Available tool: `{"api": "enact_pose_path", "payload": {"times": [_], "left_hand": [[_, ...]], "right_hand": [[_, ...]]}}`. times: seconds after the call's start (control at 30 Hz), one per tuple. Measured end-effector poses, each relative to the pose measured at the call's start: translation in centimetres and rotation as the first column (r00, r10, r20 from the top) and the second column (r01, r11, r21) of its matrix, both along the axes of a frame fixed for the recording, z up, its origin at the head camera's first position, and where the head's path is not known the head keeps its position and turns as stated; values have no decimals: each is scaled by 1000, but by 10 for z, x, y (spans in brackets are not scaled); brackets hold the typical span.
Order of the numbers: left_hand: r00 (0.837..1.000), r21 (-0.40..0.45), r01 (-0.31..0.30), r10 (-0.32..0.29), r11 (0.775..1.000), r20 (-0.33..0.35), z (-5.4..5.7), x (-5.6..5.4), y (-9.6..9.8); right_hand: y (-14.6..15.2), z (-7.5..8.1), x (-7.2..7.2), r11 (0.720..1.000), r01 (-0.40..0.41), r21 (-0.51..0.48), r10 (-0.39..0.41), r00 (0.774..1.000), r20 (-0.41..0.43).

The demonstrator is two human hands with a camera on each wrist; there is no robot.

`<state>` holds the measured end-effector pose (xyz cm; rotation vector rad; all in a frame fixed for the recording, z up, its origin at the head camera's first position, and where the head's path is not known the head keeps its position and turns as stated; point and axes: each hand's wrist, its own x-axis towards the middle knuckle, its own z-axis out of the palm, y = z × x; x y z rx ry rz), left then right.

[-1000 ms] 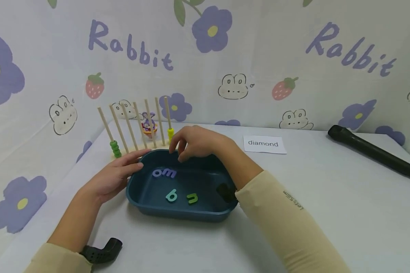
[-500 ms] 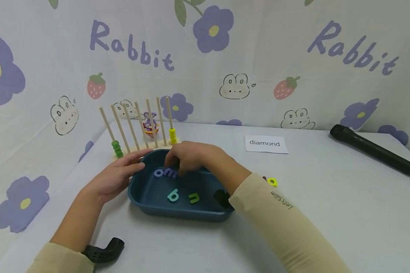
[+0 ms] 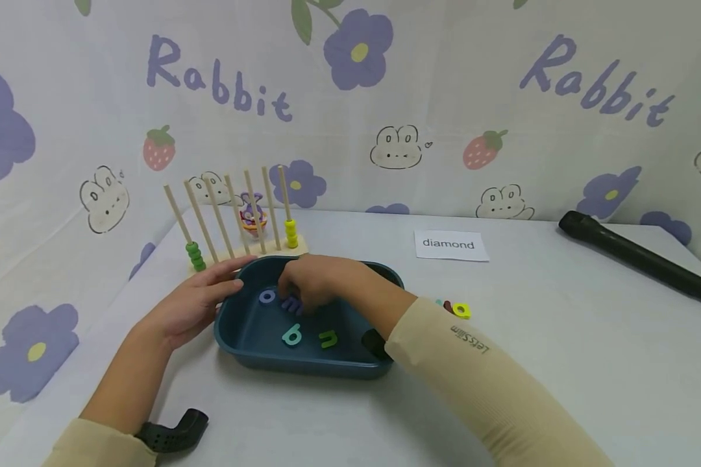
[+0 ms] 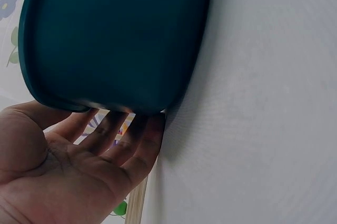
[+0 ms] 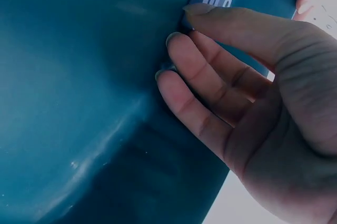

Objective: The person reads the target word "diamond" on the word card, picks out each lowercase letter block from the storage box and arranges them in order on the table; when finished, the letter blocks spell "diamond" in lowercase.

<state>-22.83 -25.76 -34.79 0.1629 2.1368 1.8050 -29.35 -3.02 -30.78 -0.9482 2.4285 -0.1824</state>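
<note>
A dark blue-green plastic basin (image 3: 304,368) stands on the white table. My left hand (image 3: 189,303) holds its left end, thumb at the rim and fingers against the outer wall, as the left wrist view shows. Reaching into the basin, my right hand (image 3: 322,280) pinches a purple letter m (image 3: 291,306) between thumb and forefinger; its fingers partly cover the letter. Close by on the basin floor lies a purple letter o (image 3: 267,296). Nearer me in the basin are a teal letter like a b (image 3: 292,335) and a green letter like an n (image 3: 328,338).
Behind the basin stands a wooden peg rack (image 3: 251,250) with green and yellow beads, a small purple toy (image 3: 252,214) beyond it. A card reading "diamond" (image 3: 452,246), a yellow letter (image 3: 461,310) beside other partly hidden letters, and a black microphone-like object (image 3: 637,255) lie to the right.
My right hand has come down from above the basin's far rim to the letter m, which has shifted slightly toward me. Letters beside my right sleeve have come into view. My left hand stays put.
</note>
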Motion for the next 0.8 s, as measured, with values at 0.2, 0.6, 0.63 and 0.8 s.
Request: {"api": "enact_pose_path", "payload": {"times": [0.2,0.6,0.63,0.8], "left_hand": [[1000,10,-1,1,1000,-1,0,1,-1],[1000,-6,-14,14,1000,3,-2,1,0],[1000,-5,-15,15,1000,4,-2,1,0],[1000,-6,-11,11,1000,4,-1,0,0]], "right_hand": [[-2,-2,-2,1000,-10,6,10,1000,-12],[11,0,-10,991,28,-134,-7,988,155],[12,0,-11,989,35,-144,-7,982,189],[16,-1,-16,983,63,-172,-10,956,293]]}}
